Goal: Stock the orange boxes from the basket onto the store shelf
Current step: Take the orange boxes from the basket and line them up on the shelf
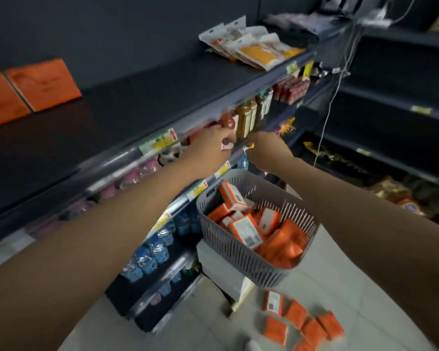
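**Both hands at the second shelf's edge, basket of boxes below**

The left hand [211, 145] reached to the front edge of the second shelf [127, 158], in the middle of the frame. Its fingers were curled, and a small pale pink piece showed at the fingertips. The picture was too blurred there, so I cannot tell if the hand pinched it. The right hand [266, 150] was just beside it at the same edge, also with curled fingers and a small yellow-white piece at the tips. Its grip I cannot tell either. Neither hand held an orange box.

Just behind the hands stood sauce bottles [246, 117] on the second shelf, and price tags [160, 141] were stuck along the edge of the shelf above.

Below the right forearm, lower centre, a grey slatted basket [238, 252] rested on a pale block. It held many orange boxes [284, 241], lying in disorder, some with a white label face up. More loose boxes [297, 323] lay on the tiled floor at the bottom right.

The top shelf [137, 97] was dark and wide. At the upper left, two shelved boxes [43, 84] lay flat on it side by side. At the upper right, flat packets [254, 46] were piled on the same shelf. Blue water bottles [150, 252] filled the lower shelves on the left.
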The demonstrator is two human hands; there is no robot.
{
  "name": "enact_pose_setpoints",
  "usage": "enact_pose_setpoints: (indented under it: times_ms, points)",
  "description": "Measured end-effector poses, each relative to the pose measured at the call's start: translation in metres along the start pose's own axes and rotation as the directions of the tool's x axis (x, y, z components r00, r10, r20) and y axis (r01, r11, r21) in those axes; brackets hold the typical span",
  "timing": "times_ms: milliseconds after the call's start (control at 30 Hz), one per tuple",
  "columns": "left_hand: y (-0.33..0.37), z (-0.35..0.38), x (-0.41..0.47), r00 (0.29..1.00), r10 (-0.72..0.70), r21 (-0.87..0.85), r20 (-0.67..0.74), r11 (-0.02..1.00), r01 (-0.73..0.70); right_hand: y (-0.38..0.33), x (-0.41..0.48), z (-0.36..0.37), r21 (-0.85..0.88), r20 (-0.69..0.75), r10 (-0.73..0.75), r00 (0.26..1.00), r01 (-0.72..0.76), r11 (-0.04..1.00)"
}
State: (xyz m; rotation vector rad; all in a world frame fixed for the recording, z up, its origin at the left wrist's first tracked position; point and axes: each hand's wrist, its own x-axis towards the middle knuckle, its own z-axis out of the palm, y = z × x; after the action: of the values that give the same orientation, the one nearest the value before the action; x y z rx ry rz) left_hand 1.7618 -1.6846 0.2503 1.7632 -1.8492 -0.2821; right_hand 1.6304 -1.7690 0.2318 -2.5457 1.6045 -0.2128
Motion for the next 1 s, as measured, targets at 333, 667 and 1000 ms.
enact_pose_setpoints:
  times_ms: [333,667,1000]
  points:
    - [-0.021,0.150,0.022,0.824,-0.324,0.058,0.465,0.940,0.337,0.108,-0.007,0.081,-0.018,0.384,0.024,0.923,-0.018,1.000]
    - [-0.055,0.242,0.025,0.581,-0.638,0.111,0.505,0.715,0.690,0.147,0.022,0.152,0.025,0.635,-0.049,0.771,0.043,0.999]
    - [-0.083,0.280,0.022,0.321,-0.758,0.123,0.568,0.464,0.877,0.152,0.037,0.196,0.076,0.729,-0.028,0.684,-0.041,0.996]
